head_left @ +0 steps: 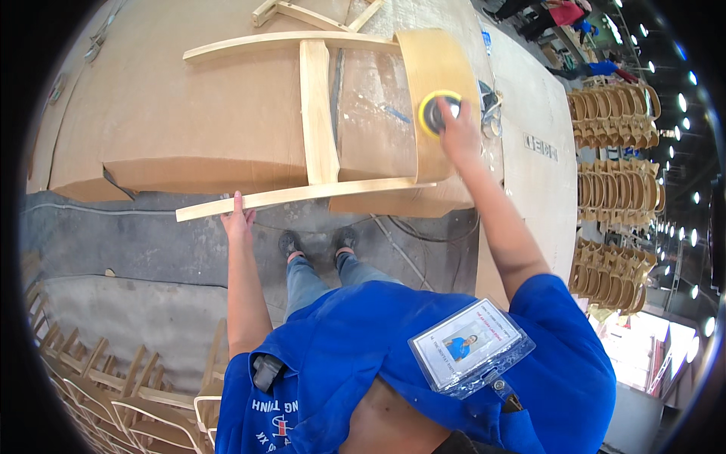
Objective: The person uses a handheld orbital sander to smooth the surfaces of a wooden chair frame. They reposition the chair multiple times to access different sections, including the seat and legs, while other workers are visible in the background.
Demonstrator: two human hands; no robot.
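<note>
A pale wooden chair-back frame lies on the cardboard-covered table (227, 98). It has two long curved posts, a crossbar (319, 113) between them and a bent plywood backrest (435, 64) at the right end. My right hand (460, 136) is closed around a round sanding pad (431, 113) with a yellow rim and dark top, held against the backrest's face. Some blur shows on that hand. At the frame's other end, my left hand (239, 217) grips the near post (310, 192) close to its tip, thumb on top and the fingers mostly hidden below.
More wooden frame parts (318, 17) lie at the table's far side. Stacked curved chair backs (612, 193) stand at the right, and rows of chair frames (128, 378) at lower left. A hose (431, 236) runs on the floor. Other people (556, 13) are far off at upper right.
</note>
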